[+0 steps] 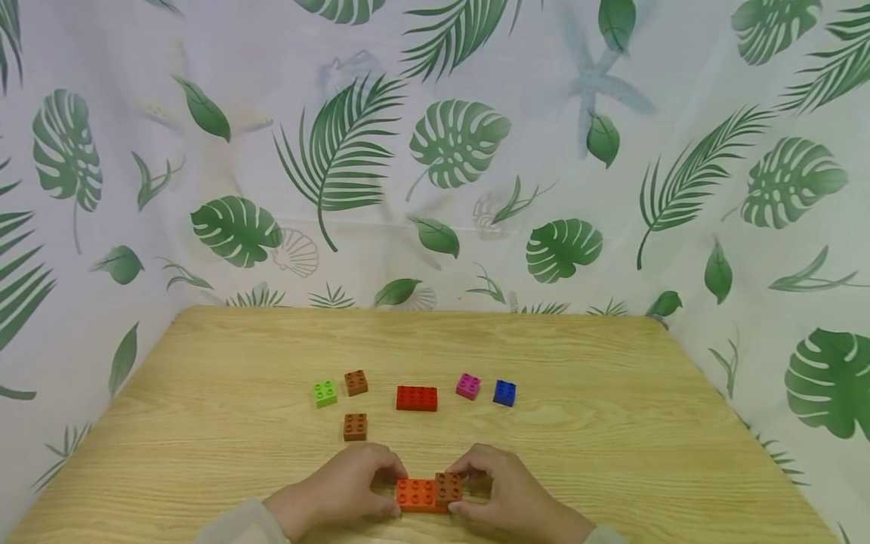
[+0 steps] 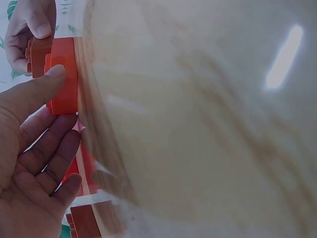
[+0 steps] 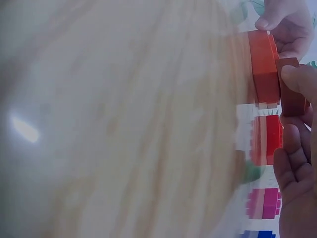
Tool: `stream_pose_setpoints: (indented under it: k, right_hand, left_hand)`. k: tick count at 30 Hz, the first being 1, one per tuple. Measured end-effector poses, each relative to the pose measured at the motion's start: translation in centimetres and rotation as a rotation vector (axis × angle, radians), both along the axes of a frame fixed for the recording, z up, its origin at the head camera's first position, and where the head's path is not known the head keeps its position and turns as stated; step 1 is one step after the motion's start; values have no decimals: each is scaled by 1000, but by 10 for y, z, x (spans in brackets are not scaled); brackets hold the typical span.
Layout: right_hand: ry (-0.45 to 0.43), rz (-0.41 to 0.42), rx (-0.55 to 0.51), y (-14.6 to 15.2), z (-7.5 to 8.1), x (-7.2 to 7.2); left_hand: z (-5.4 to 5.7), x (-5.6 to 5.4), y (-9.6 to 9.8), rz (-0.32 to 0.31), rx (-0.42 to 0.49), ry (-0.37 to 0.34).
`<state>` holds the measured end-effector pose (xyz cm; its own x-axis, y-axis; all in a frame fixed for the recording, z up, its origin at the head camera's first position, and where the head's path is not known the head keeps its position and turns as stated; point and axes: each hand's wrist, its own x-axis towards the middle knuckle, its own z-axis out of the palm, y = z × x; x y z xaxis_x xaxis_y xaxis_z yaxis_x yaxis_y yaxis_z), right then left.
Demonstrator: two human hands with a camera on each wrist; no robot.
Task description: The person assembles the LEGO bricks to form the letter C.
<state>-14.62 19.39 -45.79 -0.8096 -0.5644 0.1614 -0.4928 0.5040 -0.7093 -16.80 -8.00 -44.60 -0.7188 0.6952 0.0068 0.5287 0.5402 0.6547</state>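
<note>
An orange brick [image 1: 415, 493] is at the six o'clock side of the wooden table [image 1: 612, 408], a brown brick [image 1: 448, 488] atop its three o'clock end. My left hand [image 1: 352, 483] pinches the orange at nine; my right hand [image 1: 514, 495] pinches the brown at three. Beyond, a red brick [image 1: 417, 399] lies at twelve, pink brick [image 1: 467, 386] and blue brick [image 1: 504, 393] between one and two, lime brick [image 1: 325, 394] between ten and eleven.

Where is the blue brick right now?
In the head view, the blue brick lies on the table, right of the pink brick, beyond the right hand.
</note>
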Motion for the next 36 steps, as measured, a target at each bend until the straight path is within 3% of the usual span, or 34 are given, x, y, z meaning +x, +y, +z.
stream_pose_setpoints:
  k: [11,20,27,36]
  right_hand:
    - [-53,-18,6,0,0,0]
    - [-44,-23,7,0,1,2]
    - [-61,-14,-5,-1,3,2]
    - [-57,-16,4,-1,3,1]
  left_hand:
    - [-1,0,0,2,4,-4]
    - [-5,-1,-12,95,101,-45]
    - [-1,-4,-24,212,177,23]
    - [-2,-14,-39,453,207,95]
